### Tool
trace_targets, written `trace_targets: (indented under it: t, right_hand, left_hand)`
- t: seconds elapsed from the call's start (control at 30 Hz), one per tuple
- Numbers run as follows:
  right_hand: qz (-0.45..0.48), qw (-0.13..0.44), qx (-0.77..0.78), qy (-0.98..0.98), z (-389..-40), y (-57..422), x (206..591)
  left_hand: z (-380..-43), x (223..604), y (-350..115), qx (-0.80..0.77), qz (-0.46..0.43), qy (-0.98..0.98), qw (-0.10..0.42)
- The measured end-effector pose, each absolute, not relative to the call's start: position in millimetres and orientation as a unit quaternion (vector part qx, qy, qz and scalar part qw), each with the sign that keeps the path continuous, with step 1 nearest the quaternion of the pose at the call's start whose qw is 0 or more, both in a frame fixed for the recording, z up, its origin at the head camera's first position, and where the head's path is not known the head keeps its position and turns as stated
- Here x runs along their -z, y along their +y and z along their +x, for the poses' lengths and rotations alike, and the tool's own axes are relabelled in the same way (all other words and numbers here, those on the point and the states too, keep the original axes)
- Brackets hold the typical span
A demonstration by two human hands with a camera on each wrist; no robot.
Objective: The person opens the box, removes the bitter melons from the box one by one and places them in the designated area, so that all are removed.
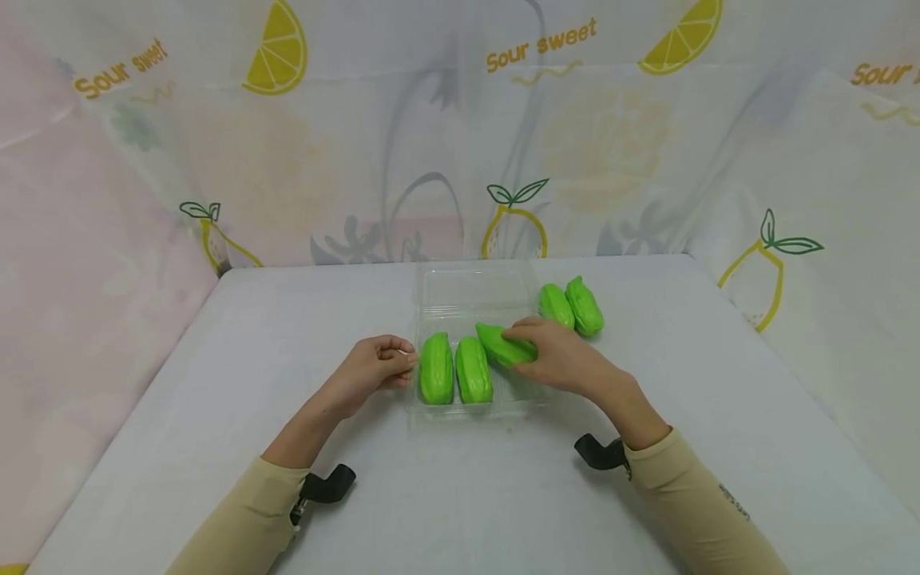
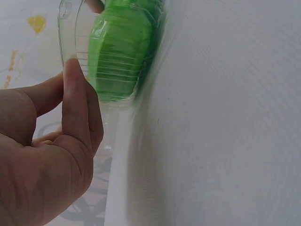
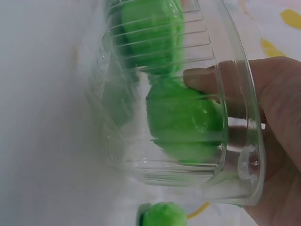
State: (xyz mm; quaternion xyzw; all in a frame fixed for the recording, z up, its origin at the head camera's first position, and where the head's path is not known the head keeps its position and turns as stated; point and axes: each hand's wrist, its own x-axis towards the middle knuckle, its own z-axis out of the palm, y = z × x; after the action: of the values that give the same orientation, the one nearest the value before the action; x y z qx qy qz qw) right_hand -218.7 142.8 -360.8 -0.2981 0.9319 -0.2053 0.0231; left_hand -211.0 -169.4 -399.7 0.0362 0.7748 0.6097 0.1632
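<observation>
A clear plastic clamshell box (image 1: 513, 390) lies on the table with its lid folded back. Two bright green, ridged, oblong vegetable-like pieces (image 1: 436, 370) stand side by side in its left part. My right hand (image 1: 564, 357) grips a third green piece (image 1: 503, 346), tilted within the box's right part; through the clear wall in the right wrist view, the thumb lies against this green piece (image 3: 186, 125). At the box's left edge, my left hand (image 1: 371, 369) pinches the rim, as the left wrist view shows at the clear rim (image 2: 68, 35).
Two more green pieces (image 1: 585, 307) lie together behind my right hand, right of the raised lid (image 1: 474, 289). A white cloth covers the table (image 1: 460, 495). Behind it hangs a lemon-printed curtain (image 1: 323, 160).
</observation>
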Motion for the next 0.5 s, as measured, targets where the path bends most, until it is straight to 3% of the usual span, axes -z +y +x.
trace_targets:
  t: [0.5]
  right_hand:
    - [-0.303,-0.011,0.293,0.907,-226,156,358]
  left_hand:
    - [-211,398,-168,-0.611,0.031,0.774,0.167]
